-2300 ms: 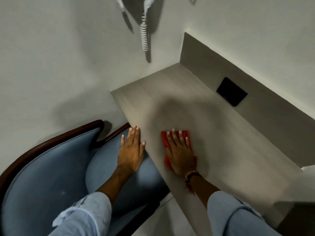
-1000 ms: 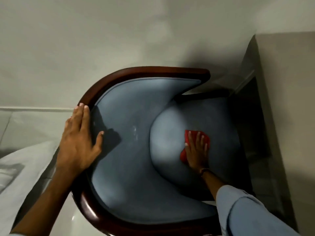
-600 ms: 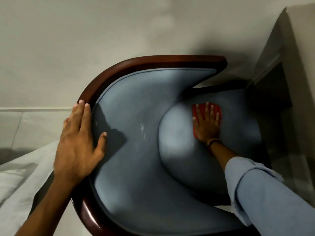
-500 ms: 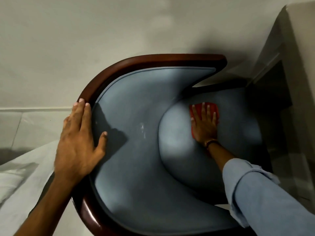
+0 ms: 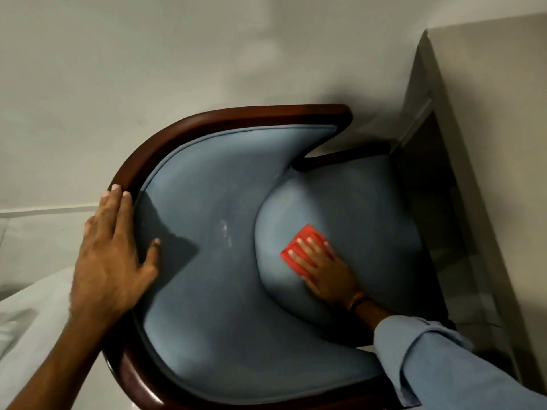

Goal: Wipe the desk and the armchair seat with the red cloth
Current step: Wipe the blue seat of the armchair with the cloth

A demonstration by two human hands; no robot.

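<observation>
The blue armchair seat [image 5: 364, 208] fills the middle of the view, ringed by a blue padded back [image 5: 207, 306] and a dark wooden frame [image 5: 189, 125]. A folded red cloth [image 5: 300, 242] lies flat on the seat's left part. My right hand [image 5: 322, 270] presses flat on the cloth, fingers spread and pointing up-left, covering most of it. My left hand [image 5: 109, 255] rests flat on the left rim of the chair back, thumb on the blue padding. The grey desk [image 5: 503, 128] shows at the right edge.
A pale wall [image 5: 177, 54] stands behind the chair. White bedding [image 5: 26, 321] lies at the lower left, with tiled floor [image 5: 38, 232] beside it. The chair sits tucked close against the desk's side panel [image 5: 438, 161].
My right hand left the desk with the cloth and went to the chair seat. In the last half second it slid the cloth from the seat's far part toward me and leftward. My left hand stays on the rim.
</observation>
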